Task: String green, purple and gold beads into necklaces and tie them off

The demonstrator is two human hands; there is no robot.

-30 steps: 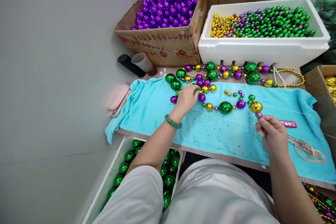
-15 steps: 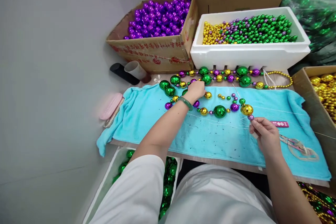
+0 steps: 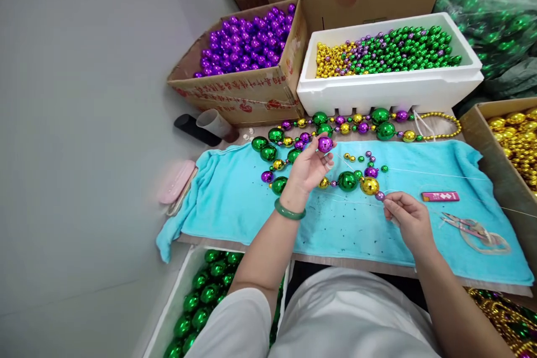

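A shiny purple bead (image 3: 325,144) is pinched in the raised fingertips of my left hand (image 3: 309,166), above the blue towel. My right hand (image 3: 406,217) is closed at a small lilac bead (image 3: 380,196), which sits against a large gold bead (image 3: 370,185). A small green bead (image 3: 358,174) lies beyond the gold one, with a thin needle-like line rising from it toward my left hand. Behind my left hand runs a strung row of beads, with a large green bead (image 3: 347,181) in it. Several loose small gold, green and lilac beads (image 3: 368,154) lie just beyond.
A finished-looking bead strand (image 3: 385,131) lies along the back of the blue towel (image 3: 251,201). Behind stand a carton of purple beads (image 3: 235,89) and a white foam box (image 3: 390,89). Scissors (image 3: 472,227) and a pink packet (image 3: 440,196) lie at right. A green-bead bin (image 3: 165,313) is below.
My left hand has risen from the bead row toward the middle and turned palm up, now with a purple bead. My right hand has moved slightly left with the gold and lilac beads.
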